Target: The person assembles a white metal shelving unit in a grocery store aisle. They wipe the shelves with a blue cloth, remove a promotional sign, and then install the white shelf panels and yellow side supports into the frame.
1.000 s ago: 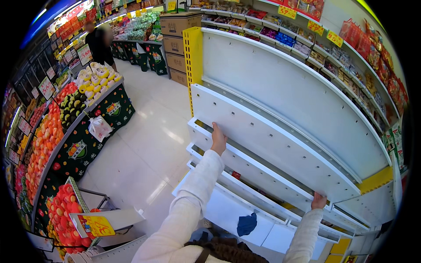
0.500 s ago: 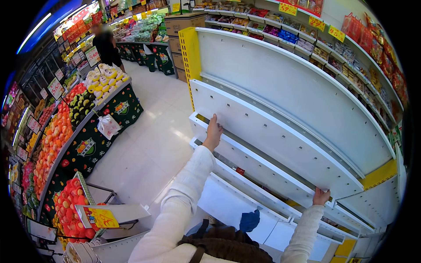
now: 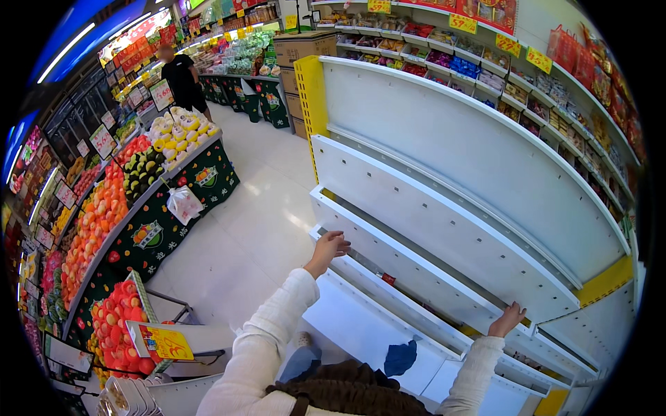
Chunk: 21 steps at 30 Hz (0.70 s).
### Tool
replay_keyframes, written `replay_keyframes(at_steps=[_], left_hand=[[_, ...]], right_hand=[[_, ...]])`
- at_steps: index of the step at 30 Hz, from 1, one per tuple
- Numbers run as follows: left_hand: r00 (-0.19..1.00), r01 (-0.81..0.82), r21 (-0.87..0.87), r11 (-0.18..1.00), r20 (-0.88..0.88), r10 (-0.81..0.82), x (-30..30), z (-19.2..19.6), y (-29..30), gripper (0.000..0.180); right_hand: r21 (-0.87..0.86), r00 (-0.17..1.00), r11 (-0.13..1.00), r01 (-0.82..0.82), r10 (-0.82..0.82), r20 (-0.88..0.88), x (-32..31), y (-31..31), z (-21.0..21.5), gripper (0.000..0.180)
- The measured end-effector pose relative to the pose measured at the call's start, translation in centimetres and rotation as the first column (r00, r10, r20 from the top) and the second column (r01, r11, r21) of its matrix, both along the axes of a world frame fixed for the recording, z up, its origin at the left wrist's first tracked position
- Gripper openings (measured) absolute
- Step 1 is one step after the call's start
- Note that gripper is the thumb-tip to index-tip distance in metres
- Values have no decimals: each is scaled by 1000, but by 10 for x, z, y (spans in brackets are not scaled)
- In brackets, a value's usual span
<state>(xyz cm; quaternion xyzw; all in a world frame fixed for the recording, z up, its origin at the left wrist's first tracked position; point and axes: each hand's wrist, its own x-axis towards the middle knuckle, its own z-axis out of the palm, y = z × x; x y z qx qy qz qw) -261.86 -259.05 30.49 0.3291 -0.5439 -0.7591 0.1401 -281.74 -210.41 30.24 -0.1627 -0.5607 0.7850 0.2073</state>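
I face an empty white shelving unit with yellow end posts. My left hand [image 3: 330, 247] curls its fingers on the left end of a long white shelf board [image 3: 416, 267]. At the far right end of the same board, my right hand [image 3: 508, 319] grips the front edge. Both arms wear cream sleeves. Above it are two more bare white shelves [image 3: 444, 208]. On the lowest shelf lies a blue cloth [image 3: 401, 358]. A small red thing [image 3: 388, 279] sits just under the board.
Fruit stands [image 3: 104, 222] line the left of the pale aisle floor [image 3: 257, 229]. A cart with a yellow sign [image 3: 163, 341] stands at my lower left. Cardboard boxes [image 3: 305, 48] are stacked behind the unit. A person in black [image 3: 182, 78] stands far down the aisle.
My left hand has slid down from the shelf face to the board's left end and curled its fingers. My right hand stays at the right end. The view has shifted a little.
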Motion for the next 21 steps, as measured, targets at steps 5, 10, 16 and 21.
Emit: replay_keyframes(at_steps=[5,10,16,21], left_hand=[[983,176,-134,975,-28,-181,53,2,-45,35],[953,279,-313,908,-22,-301,133,13,-133,29],[991,-4,-782,623,-85,-101,106,109,-208,24],[890,-369,-928,43,-367,-270,14,226,-198,38]], right_hand=[[474,963,869,141,-8,-271,72,-77,65,52],[767,897,536,352,40,-440,103,-161,131,47],[801,801,-35,598,65,-595,49,-174,242,46],[830,840,-162,534,-6,-542,-13,-112,296,60]])
